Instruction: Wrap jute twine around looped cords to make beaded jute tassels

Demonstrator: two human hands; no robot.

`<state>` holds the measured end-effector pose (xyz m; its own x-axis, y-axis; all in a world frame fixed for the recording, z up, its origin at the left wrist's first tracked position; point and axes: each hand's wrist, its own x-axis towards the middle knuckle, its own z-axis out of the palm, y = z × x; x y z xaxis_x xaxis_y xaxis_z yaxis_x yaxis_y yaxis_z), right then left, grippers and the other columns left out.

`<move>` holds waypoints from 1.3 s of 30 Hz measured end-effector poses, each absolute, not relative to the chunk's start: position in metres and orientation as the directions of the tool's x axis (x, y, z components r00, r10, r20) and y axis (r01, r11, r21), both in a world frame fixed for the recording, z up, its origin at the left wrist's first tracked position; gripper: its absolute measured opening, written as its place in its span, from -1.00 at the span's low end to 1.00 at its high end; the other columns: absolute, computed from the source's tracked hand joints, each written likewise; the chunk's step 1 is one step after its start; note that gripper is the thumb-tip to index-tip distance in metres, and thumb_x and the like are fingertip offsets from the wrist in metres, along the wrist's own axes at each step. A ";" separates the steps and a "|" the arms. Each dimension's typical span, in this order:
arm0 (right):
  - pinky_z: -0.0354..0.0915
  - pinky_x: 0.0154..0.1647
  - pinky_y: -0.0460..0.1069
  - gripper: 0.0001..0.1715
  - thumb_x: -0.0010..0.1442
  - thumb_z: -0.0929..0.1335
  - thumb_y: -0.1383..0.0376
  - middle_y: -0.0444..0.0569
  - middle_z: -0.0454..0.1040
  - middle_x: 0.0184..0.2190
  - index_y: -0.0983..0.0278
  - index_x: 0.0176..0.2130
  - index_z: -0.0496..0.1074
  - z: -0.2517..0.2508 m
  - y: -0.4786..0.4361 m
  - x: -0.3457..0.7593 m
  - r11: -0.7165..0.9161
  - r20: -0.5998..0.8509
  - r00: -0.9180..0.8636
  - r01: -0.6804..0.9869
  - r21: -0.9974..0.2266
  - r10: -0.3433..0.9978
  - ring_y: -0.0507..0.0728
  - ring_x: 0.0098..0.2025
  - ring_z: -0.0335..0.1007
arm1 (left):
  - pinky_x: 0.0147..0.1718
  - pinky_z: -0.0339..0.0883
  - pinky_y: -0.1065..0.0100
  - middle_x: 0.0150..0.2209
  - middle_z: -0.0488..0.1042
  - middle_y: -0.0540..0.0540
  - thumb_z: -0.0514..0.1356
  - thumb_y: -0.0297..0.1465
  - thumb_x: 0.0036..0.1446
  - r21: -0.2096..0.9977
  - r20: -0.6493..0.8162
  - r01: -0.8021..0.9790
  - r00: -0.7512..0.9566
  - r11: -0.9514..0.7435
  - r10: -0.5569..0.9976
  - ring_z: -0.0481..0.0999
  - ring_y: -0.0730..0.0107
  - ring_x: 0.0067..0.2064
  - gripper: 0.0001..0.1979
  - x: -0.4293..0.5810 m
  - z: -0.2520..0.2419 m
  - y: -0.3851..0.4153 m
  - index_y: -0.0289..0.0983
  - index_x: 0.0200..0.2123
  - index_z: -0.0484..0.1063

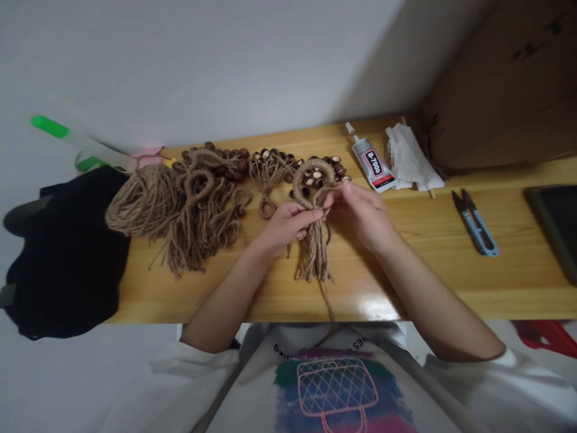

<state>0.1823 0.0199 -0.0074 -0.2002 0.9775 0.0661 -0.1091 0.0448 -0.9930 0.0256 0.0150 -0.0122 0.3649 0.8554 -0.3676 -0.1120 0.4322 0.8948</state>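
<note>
A twine-wrapped ring [297, 180] with a fringed twine tassel [318, 255] below it lies in front of me on the wooden table. My left hand [292, 221] pinches the neck of the tassel between thumb and fingers, just under the ring. Close to its right, my right hand [367, 213] is closed at the fingertips on a loop of twine [325, 192] near the ring's lower edge. One long strand hangs from the tassel over the table edge. Round brown nutshells [334, 160] show inside and behind the ring.
Left of my hands lie a ball of twine [142, 201], finished-looking tassels [192, 240] and a shell bundle [273, 162]. A black cloth [67, 258] covers the left end. Rightward are a glue tube [372, 162], white wrapping [410, 159], blue thread snips [476, 225] and a cardboard box [505, 90].
</note>
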 end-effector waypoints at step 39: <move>0.23 -0.24 0.04 -0.70 0.24 0.19 0.25 0.08 0.53 -0.33 0.31 -0.21 0.45 0.031 -0.011 0.160 0.158 0.073 -0.183 0.514 -0.843 0.980 0.19 -0.28 0.44 | -0.43 0.29 0.52 -0.52 0.49 0.04 0.31 -0.33 -0.13 0.819 -0.303 -0.495 0.059 0.292 0.951 0.43 0.60 -0.48 -0.80 0.034 -0.007 0.016 -0.29 -0.38 0.52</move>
<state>0.1602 -0.0111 0.0306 -0.1830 0.9804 0.0726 0.5138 0.1583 -0.8432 0.0337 0.0160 -0.0073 0.0594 0.9511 -0.3030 -0.4948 0.2917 0.8186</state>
